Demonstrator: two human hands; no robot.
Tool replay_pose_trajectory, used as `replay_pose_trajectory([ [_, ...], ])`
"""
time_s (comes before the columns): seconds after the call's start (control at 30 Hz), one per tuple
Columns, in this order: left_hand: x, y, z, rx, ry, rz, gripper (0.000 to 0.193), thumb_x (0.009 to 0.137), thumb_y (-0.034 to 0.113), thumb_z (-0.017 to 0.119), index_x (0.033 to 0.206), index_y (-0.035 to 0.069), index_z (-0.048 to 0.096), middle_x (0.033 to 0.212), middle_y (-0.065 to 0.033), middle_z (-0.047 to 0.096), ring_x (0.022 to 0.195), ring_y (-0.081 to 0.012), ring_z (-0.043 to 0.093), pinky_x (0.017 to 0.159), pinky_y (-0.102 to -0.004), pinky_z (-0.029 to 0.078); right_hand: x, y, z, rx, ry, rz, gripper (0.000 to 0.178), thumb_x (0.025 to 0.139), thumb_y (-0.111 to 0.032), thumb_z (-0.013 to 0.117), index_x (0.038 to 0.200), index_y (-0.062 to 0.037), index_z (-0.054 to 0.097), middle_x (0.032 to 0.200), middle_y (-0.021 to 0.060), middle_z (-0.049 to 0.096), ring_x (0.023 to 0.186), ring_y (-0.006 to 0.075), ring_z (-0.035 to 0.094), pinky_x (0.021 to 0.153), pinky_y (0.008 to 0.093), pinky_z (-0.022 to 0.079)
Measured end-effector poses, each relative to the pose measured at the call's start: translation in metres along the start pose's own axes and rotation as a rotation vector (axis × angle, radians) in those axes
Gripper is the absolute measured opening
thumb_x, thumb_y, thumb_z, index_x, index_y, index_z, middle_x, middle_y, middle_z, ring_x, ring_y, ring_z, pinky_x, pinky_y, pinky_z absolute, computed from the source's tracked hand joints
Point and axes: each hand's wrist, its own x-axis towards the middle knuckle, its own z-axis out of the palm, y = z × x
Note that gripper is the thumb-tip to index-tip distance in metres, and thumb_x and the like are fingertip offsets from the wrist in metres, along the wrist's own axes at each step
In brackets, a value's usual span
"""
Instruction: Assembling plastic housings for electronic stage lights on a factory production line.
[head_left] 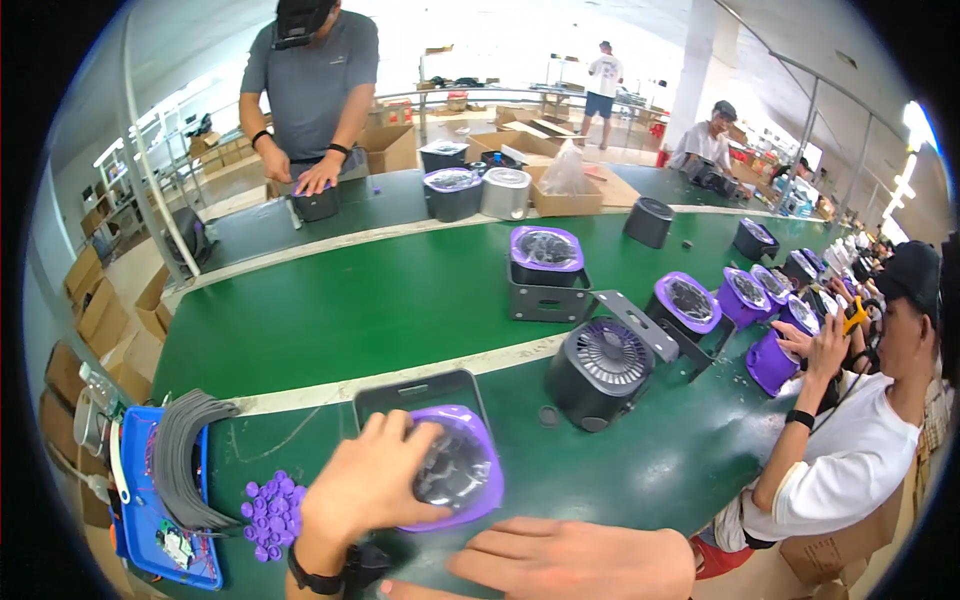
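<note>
My left hand [365,478] is closed on a purple-rimmed fan housing [492,470], its thumb on the near side and its fingers over the far left edge. Clear film covers the dark top inside the purple rim. Behind the housing, a dark grey bracket [460,382] shows its raised edge. My right hand [585,562] lies open and nearly flat just in front of the housing, fingers stretched to the left. I cannot tell whether it touches the housing. A cluster of small purple caps [272,513] sits left of my left hand.
At the far left a blue tray [140,500] holds circuit boards and stacked grey strips [185,460]. A dark fan unit [598,370] with a vented face stands to the right on the green conveyor bench [350,290]. More purple-rimmed units line the belt. Co-workers sit right and stand opposite.
</note>
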Motion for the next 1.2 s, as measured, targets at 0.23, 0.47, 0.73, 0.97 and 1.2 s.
replay_pose_trajectory([
  [0.23,0.007,-0.034,0.007,0.008,0.163,0.051,0.073,0.073,0.035,0.083,0.135,0.008,0.056,0.137,-0.0231,0.052,0.127,-0.0438,0.052,0.106,-0.0502,0.048,-0.001,0.002,-0.001,-0.044,0.003,-0.04,0.046,0.092,-0.031,0.066,0.135,-0.0164,0.058,0.089,0.003,0.058,0.085,0.0196,0.062,0.073,0.0316,0.047],
  [0.47,0.026,-0.009,0.032,0.067,0.117,0.168,0.077,0.069,0.034,0.086,0.138,0.016,0.059,0.148,-0.0209,0.045,0.142,-0.0459,0.039,0.119,-0.058,0.032,-0.006,0.005,0.007,-0.094,0.126,-0.129,0.039,0.093,-0.029,0.064,0.127,-0.0128,0.059,0.09,0.0032,0.061,0.085,0.0196,0.063,0.073,0.0318,0.048],
  [0.73,0.049,-0.017,0.046,0.053,0.229,0.149,0.08,0.066,0.037,0.088,0.14,0.025,0.061,0.149,-0.0196,0.044,0.144,-0.0476,0.036,0.12,-0.0651,0.025,-0.009,0.003,-0.003,-0.056,0.069,-0.096,0.036,0.092,-0.028,0.064,0.124,-0.0119,0.059,0.089,0.0038,0.061,0.083,0.0206,0.063,0.07,0.0337,0.048],
  [0.97,0.06,-0.046,0.048,0.196,0.339,0.194,0.069,0.079,0.043,0.08,0.142,0.026,0.058,0.154,-0.0223,0.041,0.144,-0.0511,0.034,0.116,-0.0695,0.026,0.001,-0.01,-0.012,-0.018,-0.025,-0.061,0.046,0.091,-0.027,0.067,0.134,-0.013,0.059,0.089,0.0046,0.058,0.082,0.022,0.06,0.073,0.0337,0.048],
  [1.2,0.142,-0.129,0.008,0.268,0.12,-0.204,0.069,0.085,0.037,0.077,0.147,0.025,0.05,0.156,-0.0193,0.041,0.143,-0.0533,0.037,0.108,-0.0721,0.039,-0.012,0.009,-0.003,0.094,0.082,-0.171,0.058,0.09,-0.025,0.07,0.146,-0.0153,0.056,0.093,0.0036,0.055,0.084,0.0219,0.058,0.076,0.0325,0.047],
])
